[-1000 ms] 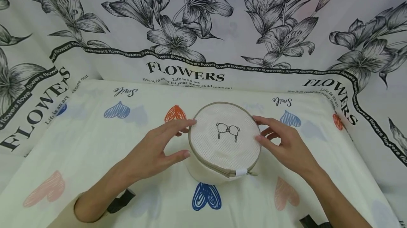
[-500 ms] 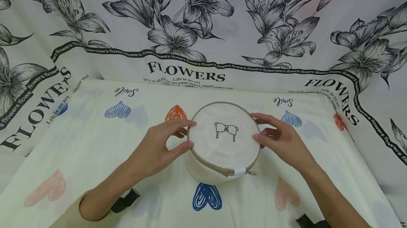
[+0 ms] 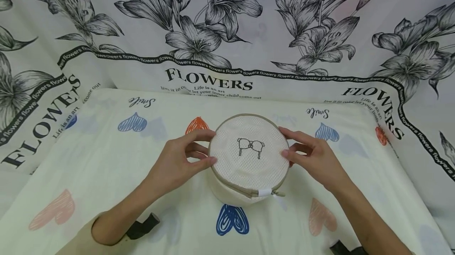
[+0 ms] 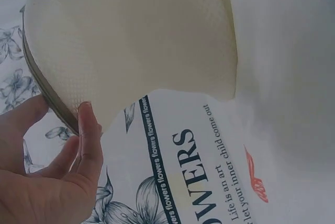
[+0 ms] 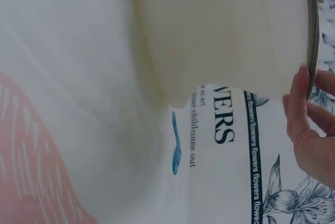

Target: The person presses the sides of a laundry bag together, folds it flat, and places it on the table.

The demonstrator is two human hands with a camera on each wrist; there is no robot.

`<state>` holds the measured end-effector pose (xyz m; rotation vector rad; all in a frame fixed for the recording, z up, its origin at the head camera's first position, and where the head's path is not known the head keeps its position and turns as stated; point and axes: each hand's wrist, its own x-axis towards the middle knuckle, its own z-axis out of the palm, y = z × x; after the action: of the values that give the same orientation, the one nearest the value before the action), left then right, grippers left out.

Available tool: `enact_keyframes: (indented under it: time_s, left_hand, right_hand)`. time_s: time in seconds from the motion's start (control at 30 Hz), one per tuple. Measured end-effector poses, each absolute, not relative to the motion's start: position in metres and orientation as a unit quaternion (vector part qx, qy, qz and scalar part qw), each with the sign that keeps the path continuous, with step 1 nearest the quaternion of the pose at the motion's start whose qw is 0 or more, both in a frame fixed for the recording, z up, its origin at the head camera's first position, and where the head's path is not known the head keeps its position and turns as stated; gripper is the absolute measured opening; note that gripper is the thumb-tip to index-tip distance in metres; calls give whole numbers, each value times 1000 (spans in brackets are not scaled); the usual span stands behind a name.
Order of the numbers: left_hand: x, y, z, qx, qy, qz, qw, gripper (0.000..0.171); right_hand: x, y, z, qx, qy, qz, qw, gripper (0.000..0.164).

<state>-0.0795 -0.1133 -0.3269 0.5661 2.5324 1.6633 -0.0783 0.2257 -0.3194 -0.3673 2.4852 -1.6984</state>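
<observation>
A round, cream mesh laundry bag (image 3: 249, 170) with a line drawing of a bra on its lid stands upright on the bed-like covered surface. A beige zipper (image 3: 231, 186) runs round the lid's edge, and its pull (image 3: 279, 194) hangs at the front right beside a white tab. My left hand (image 3: 183, 158) pinches the left rim, thumb on top; in the left wrist view its fingers (image 4: 90, 145) press the bag's side just below the zipper. My right hand (image 3: 318, 158) pinches the opposite rim, with fingertips (image 5: 301, 85) against the side wall. The bag's inside is hidden.
The bag rests on a white cloth (image 3: 170, 215) printed with coloured hearts. Behind it hangs a white curtain-like fabric (image 3: 263, 49) with black flower drawings and lettering. A black strap (image 3: 142, 226) sits at the left wrist, another (image 3: 346, 248) at the right.
My left hand has closed its thumb and fingers onto the left rim. The bag's top has shifted slightly left, with the right hand following it.
</observation>
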Motion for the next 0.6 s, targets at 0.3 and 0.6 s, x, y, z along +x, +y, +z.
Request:
enact_keyframes:
  time_s: [0.3,0.6]
  left_hand:
    - [-82,-112,-327,147,815,556,69,56]
    - [-84,-112,-333,151,816,554,66,53]
  right_hand:
    - [-79,224,-319,-103,807,-576,77,56]
    - [-77,220,-333,-102,813,-570,53,56]
